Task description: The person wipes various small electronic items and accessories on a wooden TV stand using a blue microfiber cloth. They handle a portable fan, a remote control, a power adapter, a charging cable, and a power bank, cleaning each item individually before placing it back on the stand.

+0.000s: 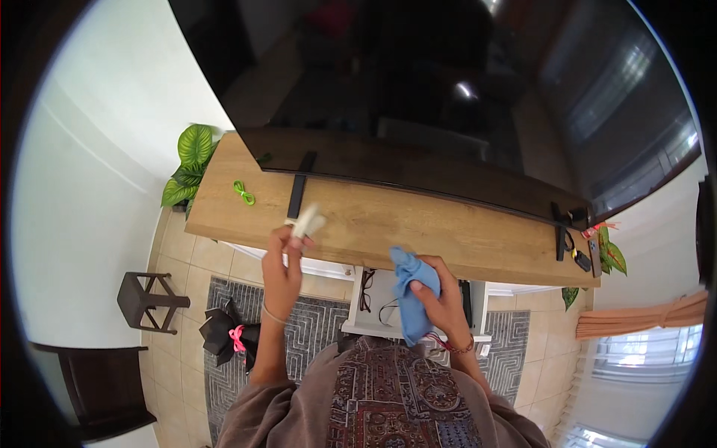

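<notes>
My left hand [287, 252] grips a small white object [306, 221] above the front edge of the wooden TV cabinet top [358, 224]. Motion blurs it, so its kind is unclear. In my right hand [442, 291] is a bunched light blue cloth [415, 294], held over a pulled-out white drawer [358, 325]. Inside that drawer lie dark-framed eyeglasses [366, 291] and a thin dark loop [386, 311], partly hidden by the cloth. A bundled bright green cord [243, 192] rests on the left part of the cabinet top.
A large TV [425, 112] stands on black feet [297, 193] along the back. A phone [594, 256] and a dark key fob [581, 260] lie at the right end. Leafy plants [193, 154] flank the cabinet. A brown stool [148, 302] and a black-wrapped bundle [227, 336] stand left.
</notes>
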`<move>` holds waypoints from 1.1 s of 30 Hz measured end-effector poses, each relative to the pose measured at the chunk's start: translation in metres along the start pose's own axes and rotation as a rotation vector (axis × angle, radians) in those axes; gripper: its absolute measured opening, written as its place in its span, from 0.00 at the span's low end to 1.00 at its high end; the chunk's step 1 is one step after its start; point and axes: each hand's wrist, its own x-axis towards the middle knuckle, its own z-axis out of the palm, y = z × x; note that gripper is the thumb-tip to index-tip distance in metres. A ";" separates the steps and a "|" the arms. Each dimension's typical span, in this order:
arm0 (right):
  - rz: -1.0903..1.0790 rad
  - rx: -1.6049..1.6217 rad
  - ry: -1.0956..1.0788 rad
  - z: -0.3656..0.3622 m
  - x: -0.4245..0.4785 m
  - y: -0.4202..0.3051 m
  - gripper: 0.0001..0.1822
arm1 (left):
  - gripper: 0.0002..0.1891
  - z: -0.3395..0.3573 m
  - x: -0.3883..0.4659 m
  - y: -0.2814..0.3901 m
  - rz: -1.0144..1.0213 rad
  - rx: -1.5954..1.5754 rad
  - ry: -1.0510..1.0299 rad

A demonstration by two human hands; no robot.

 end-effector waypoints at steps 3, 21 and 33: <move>-0.491 -0.207 0.058 0.014 0.019 -0.048 0.25 | 0.09 0.025 -0.014 0.052 0.312 0.116 -0.101; -0.603 -0.217 0.404 -0.120 -0.048 -0.092 0.27 | 0.05 0.130 -0.091 0.178 0.400 -0.478 -0.476; -0.506 -0.371 0.127 -0.179 -0.109 -0.080 0.29 | 0.08 0.203 -0.125 0.215 -0.215 -1.454 -0.284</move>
